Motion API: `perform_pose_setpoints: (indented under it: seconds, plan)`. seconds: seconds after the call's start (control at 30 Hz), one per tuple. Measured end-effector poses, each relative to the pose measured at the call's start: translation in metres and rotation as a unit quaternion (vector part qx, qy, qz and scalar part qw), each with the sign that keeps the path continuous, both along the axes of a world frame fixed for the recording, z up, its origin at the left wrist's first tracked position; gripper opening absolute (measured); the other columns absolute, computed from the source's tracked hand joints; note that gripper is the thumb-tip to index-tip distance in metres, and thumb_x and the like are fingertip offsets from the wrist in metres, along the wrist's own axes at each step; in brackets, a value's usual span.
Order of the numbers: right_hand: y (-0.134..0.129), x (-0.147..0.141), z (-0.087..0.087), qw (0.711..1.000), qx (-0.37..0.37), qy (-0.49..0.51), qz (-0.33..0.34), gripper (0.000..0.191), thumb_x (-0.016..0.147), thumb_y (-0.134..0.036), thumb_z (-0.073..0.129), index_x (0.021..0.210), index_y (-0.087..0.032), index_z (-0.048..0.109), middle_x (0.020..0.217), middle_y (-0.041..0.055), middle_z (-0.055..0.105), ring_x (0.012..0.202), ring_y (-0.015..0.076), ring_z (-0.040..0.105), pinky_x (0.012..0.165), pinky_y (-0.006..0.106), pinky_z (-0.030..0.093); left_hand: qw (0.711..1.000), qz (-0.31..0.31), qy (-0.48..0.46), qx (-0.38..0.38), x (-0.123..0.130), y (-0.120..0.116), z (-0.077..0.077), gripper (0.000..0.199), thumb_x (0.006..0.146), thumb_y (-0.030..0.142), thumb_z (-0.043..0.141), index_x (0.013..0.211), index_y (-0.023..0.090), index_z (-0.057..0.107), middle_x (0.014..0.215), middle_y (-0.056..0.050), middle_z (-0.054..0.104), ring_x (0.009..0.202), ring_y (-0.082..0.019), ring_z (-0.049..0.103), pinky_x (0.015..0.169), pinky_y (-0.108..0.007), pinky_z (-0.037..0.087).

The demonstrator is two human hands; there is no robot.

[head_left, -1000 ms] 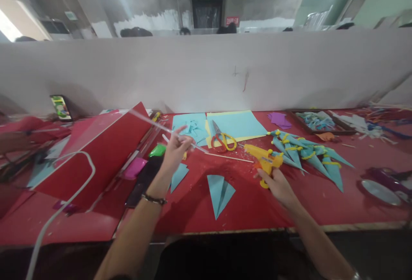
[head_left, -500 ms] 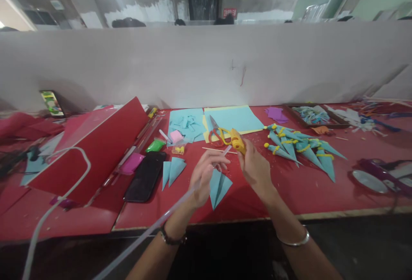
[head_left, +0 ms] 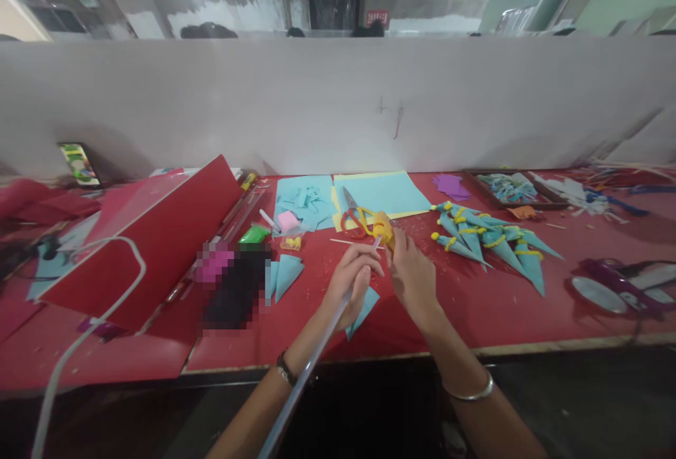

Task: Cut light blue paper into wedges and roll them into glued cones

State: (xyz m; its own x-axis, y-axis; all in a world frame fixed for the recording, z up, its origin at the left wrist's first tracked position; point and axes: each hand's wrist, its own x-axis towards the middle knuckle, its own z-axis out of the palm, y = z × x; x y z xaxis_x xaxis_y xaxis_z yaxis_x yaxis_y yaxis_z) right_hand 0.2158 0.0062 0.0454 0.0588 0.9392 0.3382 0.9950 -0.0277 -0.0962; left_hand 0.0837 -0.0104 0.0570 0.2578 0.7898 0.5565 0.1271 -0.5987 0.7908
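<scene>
A yellow glue gun is gripped in my right hand, its front end pointing away from me. My left hand is closed around a long translucent glue stick. The stick's far tip meets the back of the gun, and its other end runs down toward me past my left wrist. Partly hidden by my left hand, a blue paper cone lies on the red table. Scissors with red and yellow handles lie just beyond my hands.
Blue cones with yellow trim are piled at right. Blue sheets and paper scraps lie behind. A red board leans at left near a white cable. More cones sit left of my hands. A tray stands back right.
My left hand has moved right, closer to the glue gun, and the glue stick's tip now meets it. The stick's near end has swung right. The glue gun has shifted slightly toward me.
</scene>
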Motion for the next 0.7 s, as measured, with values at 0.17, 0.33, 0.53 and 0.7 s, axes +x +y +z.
perform_pose_setpoints:
  seconds: [0.17,0.33,0.53,0.7]
  plan:
    - [0.002,0.007,0.000,0.999,0.009,-0.050,0.002,0.038,0.090,-0.019,0.032,0.128,-0.013,0.034,0.095,0.0125,0.059,0.080,0.0216,0.060,0.062,0.029,0.041,0.999,-0.005,-0.040,-0.030,0.005,0.012,-0.003,0.026,0.084,0.025,0.033,0.071,0.018,0.054,0.076,-0.003,0.050,0.058,-0.011,0.046,0.057,-0.026,0.039]
    - [0.008,0.011,0.004,0.998,-0.005,-0.062,-0.009,0.040,0.089,-0.018,0.034,0.128,-0.014,0.035,0.094,0.0124,0.059,0.079,0.0224,0.061,0.060,0.030,0.042,0.990,-0.024,-0.063,-0.121,0.008,0.033,0.004,0.019,0.071,0.017,0.033,0.068,0.018,0.052,0.060,0.001,0.049,0.051,-0.010,0.040,0.052,-0.024,0.035]
    - [0.008,0.008,0.009,0.996,-0.059,-0.069,-0.019,0.032,0.091,-0.021,0.030,0.119,-0.016,0.044,0.085,0.0110,0.061,0.070,0.0214,0.063,0.055,0.027,0.041,0.983,-0.085,0.039,-0.155,0.004,0.058,0.028,0.019,0.066,0.016,0.032,0.063,0.017,0.050,0.057,0.001,0.049,0.051,-0.010,0.040,0.048,-0.022,0.031]
    - [0.003,0.003,0.020,0.995,-0.076,-0.065,0.011,0.031,0.090,-0.023,0.031,0.116,-0.016,0.048,0.082,0.0104,0.064,0.068,0.0213,0.063,0.053,0.027,0.039,0.972,-0.107,0.136,-0.160,0.007,0.072,0.063,0.023,0.067,0.010,0.029,0.054,0.017,0.047,0.054,0.001,0.050,0.049,-0.009,0.039,0.046,-0.021,0.030]
